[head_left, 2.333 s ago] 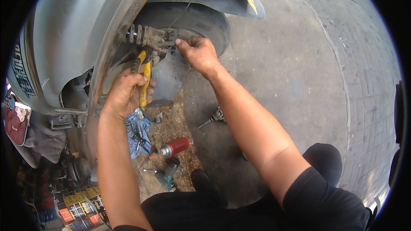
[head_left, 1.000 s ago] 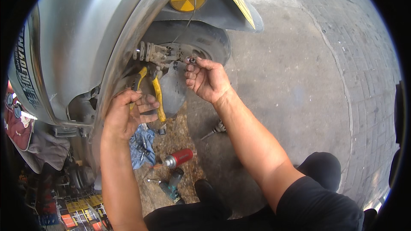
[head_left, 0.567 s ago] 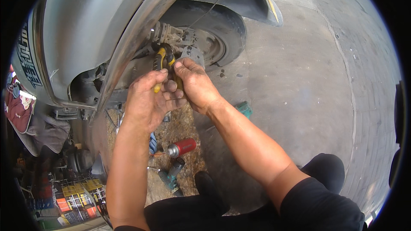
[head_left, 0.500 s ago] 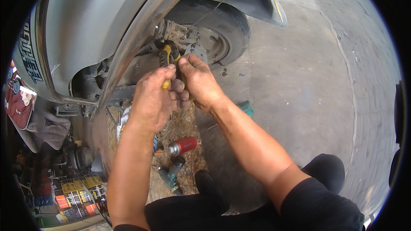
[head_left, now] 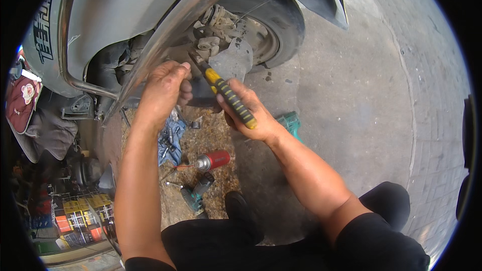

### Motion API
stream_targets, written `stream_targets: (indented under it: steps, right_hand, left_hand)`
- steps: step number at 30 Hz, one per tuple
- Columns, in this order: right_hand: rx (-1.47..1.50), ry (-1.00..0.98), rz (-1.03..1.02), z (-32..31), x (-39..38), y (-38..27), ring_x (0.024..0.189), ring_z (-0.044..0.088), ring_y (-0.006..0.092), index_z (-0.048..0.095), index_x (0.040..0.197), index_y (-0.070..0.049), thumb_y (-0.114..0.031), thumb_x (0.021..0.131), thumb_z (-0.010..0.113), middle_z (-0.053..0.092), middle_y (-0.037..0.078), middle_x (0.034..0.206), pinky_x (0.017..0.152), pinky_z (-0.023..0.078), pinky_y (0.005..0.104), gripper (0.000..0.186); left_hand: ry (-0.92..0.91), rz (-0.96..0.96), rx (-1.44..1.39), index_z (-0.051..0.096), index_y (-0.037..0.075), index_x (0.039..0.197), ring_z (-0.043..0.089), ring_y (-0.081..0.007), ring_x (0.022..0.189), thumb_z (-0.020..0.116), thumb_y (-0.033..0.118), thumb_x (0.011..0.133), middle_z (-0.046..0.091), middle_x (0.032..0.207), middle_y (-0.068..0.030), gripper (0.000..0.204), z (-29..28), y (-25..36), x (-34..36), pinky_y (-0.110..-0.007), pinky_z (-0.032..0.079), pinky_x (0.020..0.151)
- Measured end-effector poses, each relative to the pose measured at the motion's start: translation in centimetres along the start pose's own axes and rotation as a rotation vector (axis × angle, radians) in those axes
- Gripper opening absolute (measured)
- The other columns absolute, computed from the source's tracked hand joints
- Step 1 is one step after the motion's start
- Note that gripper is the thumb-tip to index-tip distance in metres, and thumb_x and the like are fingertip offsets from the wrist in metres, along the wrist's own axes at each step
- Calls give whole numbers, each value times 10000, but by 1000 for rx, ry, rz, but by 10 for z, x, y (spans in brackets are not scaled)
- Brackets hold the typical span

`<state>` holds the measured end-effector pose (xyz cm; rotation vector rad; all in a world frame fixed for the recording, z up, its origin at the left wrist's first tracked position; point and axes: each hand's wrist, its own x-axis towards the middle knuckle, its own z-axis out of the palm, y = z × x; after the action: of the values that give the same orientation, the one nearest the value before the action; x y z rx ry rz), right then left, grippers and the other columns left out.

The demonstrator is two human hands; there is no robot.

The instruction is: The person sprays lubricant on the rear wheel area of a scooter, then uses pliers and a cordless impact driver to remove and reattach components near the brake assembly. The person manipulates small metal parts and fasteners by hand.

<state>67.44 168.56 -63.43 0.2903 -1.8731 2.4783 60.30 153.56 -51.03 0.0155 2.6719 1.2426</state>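
Note:
My right hand [head_left: 260, 118] is closed around pliers [head_left: 232, 97] with black-and-yellow handles. Their dark jaws slant up and left, in front of the greasy metal joint [head_left: 208, 45] behind the wheel; I cannot tell whether they touch anything. To the left of the jaws, my left hand [head_left: 163, 90] is closed with thumb and fingers pinched together beneath the fender edge. Whatever it may hold is too small or hidden to make out. A dusty grey metal plate [head_left: 233, 60] stands between the joint and the wheel [head_left: 278, 20].
Below my hands lie a blue cloth [head_left: 169, 148] with several dark sockets, a red spray can [head_left: 215, 160] and a teal-and-black cordless tool [head_left: 196, 195]. Another teal tool [head_left: 289, 123] lies beyond my right wrist. The silver fender [head_left: 108, 25] curves over the left side. Boxes [head_left: 83, 216] sit lower left.
The pliers have come back from the joint and now lie slanted in my right hand alone. My left hand has moved off them to the left. The view has shifted slightly.

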Motion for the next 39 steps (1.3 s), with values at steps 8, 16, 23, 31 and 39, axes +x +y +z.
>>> stream_targets:
  steps: [8,16,23,31,39]
  right_hand:
    - [-605,-453,-152,-19,-88,74,871,622,464,536,1093,-12,-224,935,607,624,246,959,737,504,520,274]
    - [-988,-634,461,-15,-161,130,935,664,429,642,1170,-98,-310,930,583,586,290,1157,857,539,496,326]
    - [-998,-533,377,-6,-153,123,1016,646,407,674,1102,-92,-297,927,588,590,231,1193,907,527,477,283]
    - [-932,-276,205,-9,-76,63,979,641,388,665,1017,-40,-225,905,649,643,176,1020,844,534,475,217]
    - [-997,-95,-345,43,58,-31,951,622,400,640,975,-8,-124,886,668,627,200,985,832,514,474,149]
  left_hand:
    - [515,479,876,704,-10,1014,653,-438,1015,579,293,929,708,1019,-248,339,-35,-72,68,-508,470,920]
    - [561,162,1056,636,141,1269,598,-344,1180,646,274,870,659,1213,-127,421,-53,-78,108,-430,412,1100]
    - [498,173,988,606,141,1323,529,-391,1273,630,319,888,581,1383,-137,470,-62,-88,119,-467,414,1090]
    - [566,332,864,618,152,1277,556,-417,1225,629,264,879,628,1299,-187,413,-68,-85,111,-604,409,1035]
    - [508,279,800,635,129,1289,474,-308,1346,643,226,858,596,1356,-121,443,-71,-94,112,-599,349,1051]
